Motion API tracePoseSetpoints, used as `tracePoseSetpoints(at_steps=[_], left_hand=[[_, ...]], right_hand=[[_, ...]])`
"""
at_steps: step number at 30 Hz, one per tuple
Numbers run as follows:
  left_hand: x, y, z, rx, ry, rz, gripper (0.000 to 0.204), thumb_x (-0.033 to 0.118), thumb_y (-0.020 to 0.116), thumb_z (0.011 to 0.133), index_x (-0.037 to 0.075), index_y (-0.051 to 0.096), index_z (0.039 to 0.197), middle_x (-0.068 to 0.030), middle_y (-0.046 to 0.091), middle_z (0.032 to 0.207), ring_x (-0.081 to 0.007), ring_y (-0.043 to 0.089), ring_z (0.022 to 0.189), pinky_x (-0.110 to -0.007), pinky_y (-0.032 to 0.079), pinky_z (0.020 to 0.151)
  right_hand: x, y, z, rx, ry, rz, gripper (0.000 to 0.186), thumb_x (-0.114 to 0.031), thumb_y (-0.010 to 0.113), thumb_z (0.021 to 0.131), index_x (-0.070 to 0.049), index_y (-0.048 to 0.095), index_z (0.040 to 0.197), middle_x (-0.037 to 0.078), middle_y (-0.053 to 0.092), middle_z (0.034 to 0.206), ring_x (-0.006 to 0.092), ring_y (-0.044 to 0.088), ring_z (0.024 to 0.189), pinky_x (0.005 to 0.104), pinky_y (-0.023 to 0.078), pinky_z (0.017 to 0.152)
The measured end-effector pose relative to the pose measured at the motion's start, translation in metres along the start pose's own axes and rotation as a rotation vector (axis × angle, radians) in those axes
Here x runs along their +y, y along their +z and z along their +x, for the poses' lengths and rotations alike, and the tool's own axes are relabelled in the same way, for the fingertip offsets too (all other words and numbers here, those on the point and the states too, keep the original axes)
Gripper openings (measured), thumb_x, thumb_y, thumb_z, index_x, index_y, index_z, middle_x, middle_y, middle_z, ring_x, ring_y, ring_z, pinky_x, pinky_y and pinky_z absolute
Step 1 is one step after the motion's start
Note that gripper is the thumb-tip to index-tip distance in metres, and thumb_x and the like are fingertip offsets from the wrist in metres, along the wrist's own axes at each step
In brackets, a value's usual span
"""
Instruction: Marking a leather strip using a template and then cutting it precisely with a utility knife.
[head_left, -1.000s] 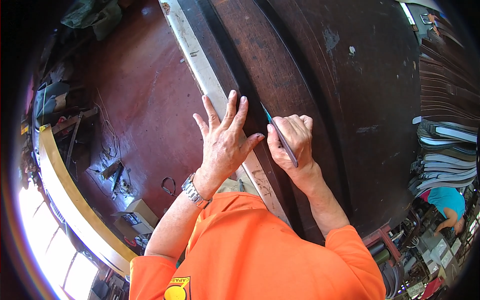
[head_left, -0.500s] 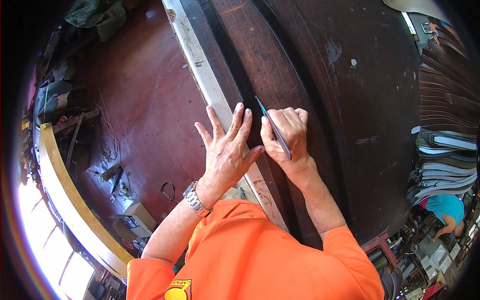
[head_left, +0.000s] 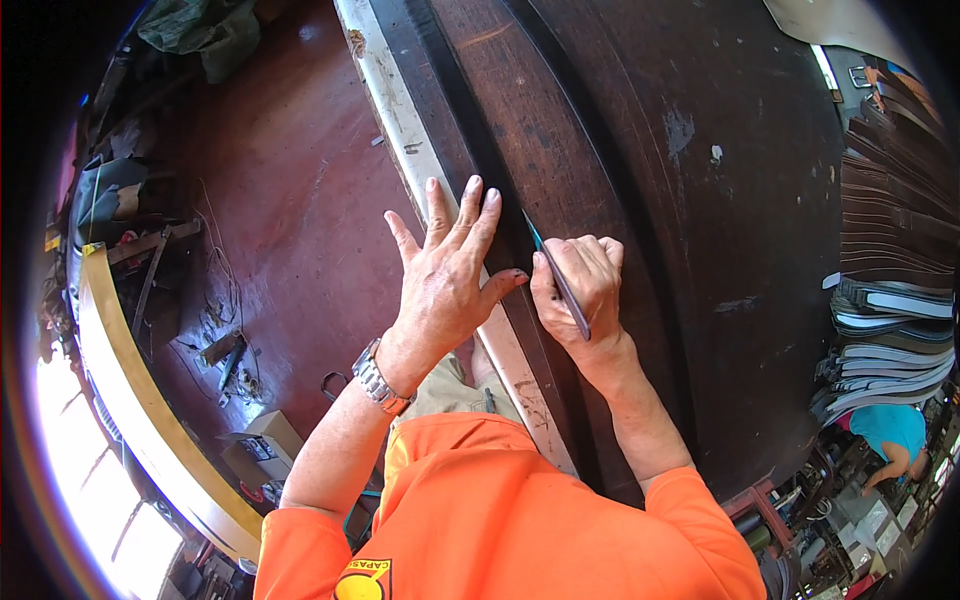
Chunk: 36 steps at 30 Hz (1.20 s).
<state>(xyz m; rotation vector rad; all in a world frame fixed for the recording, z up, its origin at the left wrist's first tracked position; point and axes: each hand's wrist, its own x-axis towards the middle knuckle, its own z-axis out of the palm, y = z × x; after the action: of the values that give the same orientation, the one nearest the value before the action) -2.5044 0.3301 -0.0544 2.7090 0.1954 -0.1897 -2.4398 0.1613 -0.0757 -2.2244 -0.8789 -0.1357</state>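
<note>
1. Head view looked straight down on a person in an orange shirt (head_left: 500, 520) bent over a dark brown workbench (head_left: 700, 180).
2. The slim teal-handled knife (head_left: 562, 285) ran lengthwise up and to the left, its tip at the dark groove along the bench's near side, its butt back toward the wrist.
3. The right hand (head_left: 580, 290) was clenched around it, the handle lying across the curled fingers with the thumb pressed on its left side.
4. The left hand (head_left: 445, 280) lay flat, fingers spread and released, pinning a long pale straightedge (head_left: 400, 110) just beside the blade.
5. A small cardboard box (head_left: 262, 440) with a dark label sat on the red floor at lower left.
6. Flat grey and dark sheets (head_left: 890, 330) were stacked at the right edge.
</note>
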Motion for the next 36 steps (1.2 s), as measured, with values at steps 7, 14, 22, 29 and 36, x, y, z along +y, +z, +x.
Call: tracePoseSetpoints(at_steps=[7,14,22,29,36], left_hand=[[0.001,-0.002,-0.001,-0.029,-0.011,-0.04,0.09,0.037,0.081,0.081,0.01,0.037,0.154,-0.0174,0.029,0.163,-0.0394,0.002,0.155,-0.074,-0.001,0.114],[0.001,-0.006,-0.001,-0.03,-0.011,-0.052,0.089,0.038,0.081,0.081,0.01,0.038,0.154,-0.0179,0.03,0.162,-0.0413,0.005,0.154,-0.075,0.0,0.113],[-0.02,-0.019,0.032,0.183,-0.047,-0.036,0.078,0.036,0.077,0.085,0.007,0.044,0.149,-0.0191,0.038,0.157,-0.0386,0.02,0.152,-0.079,0.002,0.11],[-0.028,-0.025,0.046,0.043,-0.018,0.016,0.08,0.041,0.074,0.087,0.006,0.042,0.151,-0.0192,0.034,0.159,-0.0378,0.017,0.153,-0.077,0.001,0.112],[-0.028,-0.031,0.048,0.008,0.02,0.008,0.081,0.033,0.078,0.083,0.002,0.042,0.148,-0.0231,0.036,0.157,-0.0373,0.019,0.153,-0.076,0.003,0.113]], right_hand=[[0.003,0.009,0.019,-0.006,-0.002,0.003,0.007,-0.011,0.065,0.089,-0.006,0.062,0.086,0.008,0.063,0.075,0.0247,0.06,0.074,0.0425,0.038,0.079],[0.004,0.017,0.054,0.003,-0.056,-0.032,0.005,-0.005,0.067,0.085,-0.006,0.063,0.088,0.008,0.064,0.077,0.0261,0.061,0.073,0.0413,0.041,0.076],[0.006,0.019,0.053,0.007,-0.034,0.0,0.007,-0.012,0.064,0.089,-0.007,0.063,0.084,0.008,0.064,0.076,0.0254,0.06,0.076,0.0431,0.038,0.08],[0.008,0.023,0.056,0.019,-0.038,0.019,0.008,-0.011,0.063,0.09,-0.006,0.062,0.084,0.009,0.064,0.074,0.0249,0.06,0.073,0.0431,0.037,0.079],[0.009,0.031,0.075,0.014,-0.032,0.024,0.009,-0.013,0.063,0.09,-0.006,0.063,0.085,0.009,0.064,0.075,0.025,0.06,0.074,0.0436,0.037,0.079]])
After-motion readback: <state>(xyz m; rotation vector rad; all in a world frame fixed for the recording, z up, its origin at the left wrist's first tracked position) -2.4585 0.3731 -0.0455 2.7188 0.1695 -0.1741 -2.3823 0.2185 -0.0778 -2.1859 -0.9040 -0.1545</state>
